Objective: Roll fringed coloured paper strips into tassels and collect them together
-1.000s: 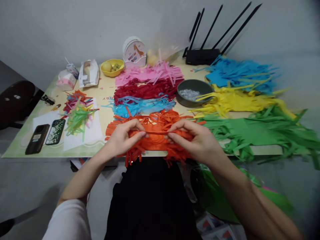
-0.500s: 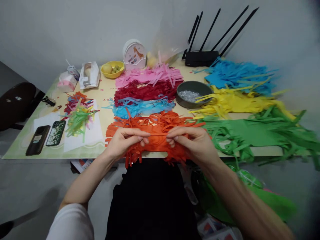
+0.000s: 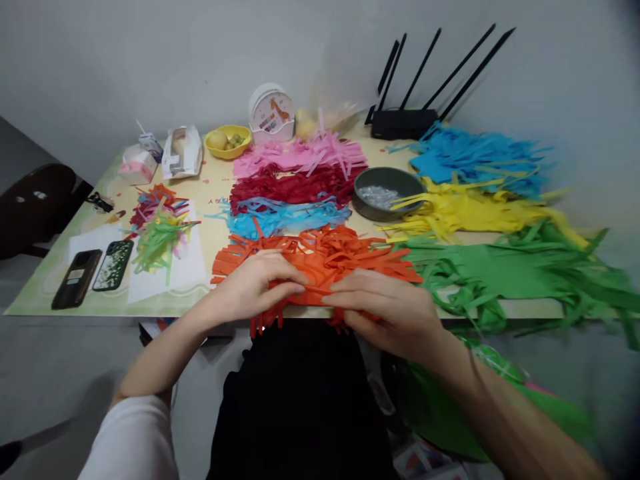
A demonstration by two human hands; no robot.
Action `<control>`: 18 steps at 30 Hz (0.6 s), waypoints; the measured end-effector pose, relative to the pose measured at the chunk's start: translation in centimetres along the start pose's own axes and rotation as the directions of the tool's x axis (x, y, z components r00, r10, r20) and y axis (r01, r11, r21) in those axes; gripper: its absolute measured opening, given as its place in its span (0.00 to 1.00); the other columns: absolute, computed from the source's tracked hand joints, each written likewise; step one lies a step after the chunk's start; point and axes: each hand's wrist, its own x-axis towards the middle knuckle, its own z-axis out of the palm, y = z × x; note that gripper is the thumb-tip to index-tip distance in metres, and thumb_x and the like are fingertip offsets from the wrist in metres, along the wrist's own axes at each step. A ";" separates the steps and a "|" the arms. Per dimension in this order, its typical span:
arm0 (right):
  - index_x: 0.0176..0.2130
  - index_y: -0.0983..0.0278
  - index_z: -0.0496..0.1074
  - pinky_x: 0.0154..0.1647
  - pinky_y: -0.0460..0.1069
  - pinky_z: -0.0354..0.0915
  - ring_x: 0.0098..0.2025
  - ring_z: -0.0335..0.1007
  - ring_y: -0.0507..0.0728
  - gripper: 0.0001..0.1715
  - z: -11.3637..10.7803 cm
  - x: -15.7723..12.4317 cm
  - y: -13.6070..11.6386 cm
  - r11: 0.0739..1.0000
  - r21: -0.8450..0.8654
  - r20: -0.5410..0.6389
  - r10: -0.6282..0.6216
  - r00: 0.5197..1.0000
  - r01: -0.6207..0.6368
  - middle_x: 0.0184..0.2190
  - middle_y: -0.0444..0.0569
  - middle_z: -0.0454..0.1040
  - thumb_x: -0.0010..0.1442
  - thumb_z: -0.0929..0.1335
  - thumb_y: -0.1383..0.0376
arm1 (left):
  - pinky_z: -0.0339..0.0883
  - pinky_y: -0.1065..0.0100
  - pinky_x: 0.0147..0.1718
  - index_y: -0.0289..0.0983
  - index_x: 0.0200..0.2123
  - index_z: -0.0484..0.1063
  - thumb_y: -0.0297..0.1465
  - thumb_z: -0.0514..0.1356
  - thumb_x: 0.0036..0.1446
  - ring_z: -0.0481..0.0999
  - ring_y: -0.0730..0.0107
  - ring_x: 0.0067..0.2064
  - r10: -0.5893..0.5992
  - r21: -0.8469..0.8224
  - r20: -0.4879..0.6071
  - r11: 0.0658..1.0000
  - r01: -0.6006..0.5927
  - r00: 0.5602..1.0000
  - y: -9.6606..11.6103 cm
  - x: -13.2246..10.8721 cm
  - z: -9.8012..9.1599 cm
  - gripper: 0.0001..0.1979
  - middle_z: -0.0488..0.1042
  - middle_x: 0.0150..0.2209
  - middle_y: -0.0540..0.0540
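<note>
An orange fringed piece [image 3: 320,263] lies at the table's front edge, its cut strips spreading to both sides. My left hand [image 3: 260,283] pinches orange material near the middle, thumb and fingers pressed together. Close by on the right, my right hand [image 3: 387,310] is closed on the same orange material, fingertips almost meeting those of my left hand. Behind it lie fringed pieces in light blue [image 3: 290,217], dark red [image 3: 295,187] and pink [image 3: 300,157].
Green [image 3: 520,270], yellow [image 3: 480,207] and blue [image 3: 480,157] fringed pieces lie right. A dark round bowl [image 3: 387,193] holds clear bits. A black router [image 3: 404,125] stands behind. Two phones [image 3: 75,280] and loose colored strips [image 3: 160,243] lie left.
Both hands have moved down toward the table's edge. The thin orange strip stretched between them earlier is no longer distinct; my fingers now press lower on the orange material.
</note>
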 end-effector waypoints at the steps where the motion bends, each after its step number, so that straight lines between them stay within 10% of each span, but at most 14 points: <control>1: 0.45 0.61 0.78 0.42 0.45 0.74 0.38 0.80 0.53 0.16 -0.3 -0.1 0.1 0.999 0.004 0.048 0.039 0.998 -0.039 0.38 0.49 0.83 0.61 0.66 0.75 | 0.66 0.60 0.54 0.37 0.39 0.78 0.31 0.58 0.67 0.78 0.68 0.39 0.032 0.101 -0.030 0.994 -0.029 0.999 -0.2 0.0 0.2 0.09 0.81 0.34 0.46; 5: 0.55 0.62 0.74 0.51 0.51 0.73 0.52 0.78 0.60 0.21 -1.2 0.7 0.8 0.897 0.148 0.224 0.379 0.898 -0.416 0.51 0.53 0.80 0.63 0.69 0.62 | 0.59 0.51 0.62 0.37 0.41 0.76 0.26 0.56 0.67 0.79 0.68 0.41 0.359 0.544 -0.155 0.809 -0.224 0.920 -0.7 -0.4 0.8 0.09 0.82 0.34 0.49; 9: 0.39 0.64 0.79 0.41 0.50 0.74 0.38 0.81 0.57 0.18 0.2 1.7 1.5 0.552 0.513 0.487 0.443 0.753 -0.657 0.37 0.51 0.84 0.63 0.68 0.53 | 0.57 0.50 0.64 0.38 0.45 0.76 0.27 0.58 0.66 0.80 0.67 0.46 0.604 0.674 -0.187 0.653 -0.346 0.775 -1.1 -0.8 1.3 0.08 0.84 0.41 0.49; 13: 0.34 0.65 0.77 0.33 0.47 0.70 0.27 0.76 0.52 0.17 2.8 1.4 1.0 0.317 0.702 0.463 0.479 0.746 -0.638 0.24 0.47 0.80 0.58 0.73 0.52 | 0.55 0.47 0.65 0.43 0.47 0.76 0.27 0.59 0.65 0.81 0.65 0.49 0.560 0.663 -0.291 0.703 -0.259 0.776 -1.7 -1.2 1.8 0.10 0.84 0.44 0.50; 18: 0.39 0.64 0.79 0.32 0.45 0.69 0.27 0.74 0.50 0.08 3.4 1.3 -1.3 0.489 0.740 0.197 0.498 0.845 -0.461 0.27 0.46 0.81 0.63 0.71 0.62 | 0.61 0.47 0.61 0.42 0.44 0.77 0.22 0.61 0.61 0.81 0.65 0.45 0.279 0.300 -0.596 0.947 -0.113 0.753 -0.2 -1.4 3.8 0.12 0.84 0.36 0.51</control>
